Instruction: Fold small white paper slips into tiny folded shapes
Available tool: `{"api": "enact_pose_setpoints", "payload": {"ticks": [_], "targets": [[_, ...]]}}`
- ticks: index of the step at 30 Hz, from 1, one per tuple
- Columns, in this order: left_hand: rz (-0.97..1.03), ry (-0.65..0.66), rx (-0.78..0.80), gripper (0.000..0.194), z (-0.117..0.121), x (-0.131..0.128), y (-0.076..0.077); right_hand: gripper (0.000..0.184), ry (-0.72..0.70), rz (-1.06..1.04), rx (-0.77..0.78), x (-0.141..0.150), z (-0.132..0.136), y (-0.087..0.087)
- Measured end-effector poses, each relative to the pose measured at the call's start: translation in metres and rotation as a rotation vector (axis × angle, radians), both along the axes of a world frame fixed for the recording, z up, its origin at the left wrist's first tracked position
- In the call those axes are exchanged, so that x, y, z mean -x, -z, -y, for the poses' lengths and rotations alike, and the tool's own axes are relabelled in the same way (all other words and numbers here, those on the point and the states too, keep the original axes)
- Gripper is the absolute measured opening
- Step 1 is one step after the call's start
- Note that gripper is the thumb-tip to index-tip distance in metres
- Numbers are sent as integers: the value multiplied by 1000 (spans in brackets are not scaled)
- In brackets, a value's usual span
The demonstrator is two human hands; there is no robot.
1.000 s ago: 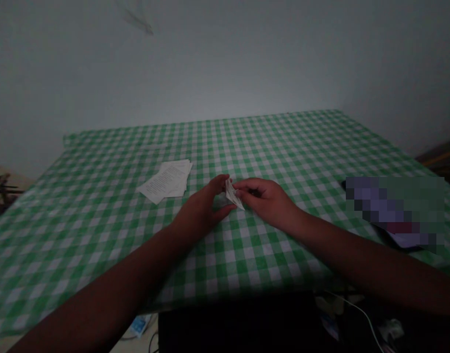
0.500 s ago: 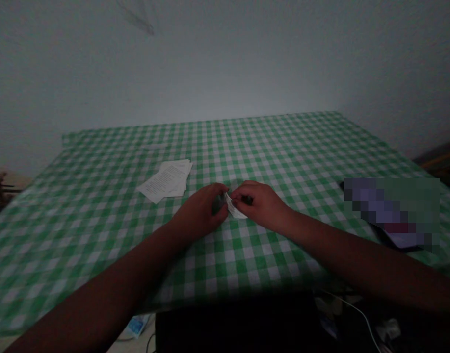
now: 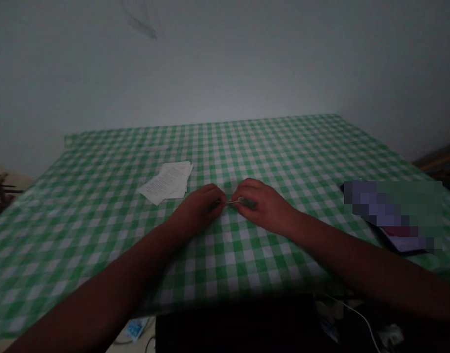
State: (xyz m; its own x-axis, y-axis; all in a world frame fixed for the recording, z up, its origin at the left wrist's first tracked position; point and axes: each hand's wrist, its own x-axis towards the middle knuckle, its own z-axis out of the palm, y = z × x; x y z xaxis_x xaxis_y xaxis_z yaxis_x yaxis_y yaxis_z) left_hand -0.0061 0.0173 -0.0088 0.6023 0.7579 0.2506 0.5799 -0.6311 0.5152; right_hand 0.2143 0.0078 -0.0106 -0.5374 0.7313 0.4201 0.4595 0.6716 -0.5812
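Note:
Near the middle of the checked cloth, my left hand (image 3: pixel 202 206) pinches one end of a small folded piece of paper (image 3: pixel 230 201). Fingers of my right hand (image 3: pixel 261 203) are closed on its other end. The paper is seen nearly edge-on as a thin pale strip, and most of it is hidden by the fingers. Beyond my left hand lie several loose sheets of printed paper (image 3: pixel 168 182), overlapping in a loose pile.
A green and white checked tablecloth (image 3: pixel 239 264) covers the table. At the right lies a dark-edged flat object (image 3: pixel 390 220), blurred by pixelation. The wall (image 3: pixel 225 63) stands behind the far edge. Below the near edge hangs a white cable (image 3: pixel 366 321).
The folded paper has turned from showing a fanned face below my right fingers to lying nearly edge-on between both hands. The printed sheets stay where they were.

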Motion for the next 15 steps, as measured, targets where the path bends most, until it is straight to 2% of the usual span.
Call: {"api": "enact_pose_setpoints", "payload": {"ticks": [6, 15], "targets": [[-6, -34, -3, 9, -2, 1, -2, 17, 28, 150, -2, -7, -6, 2], [6, -43, -1, 16, -2, 2, 0, 16, 7, 153, 14, -7, -12, 7]]}}
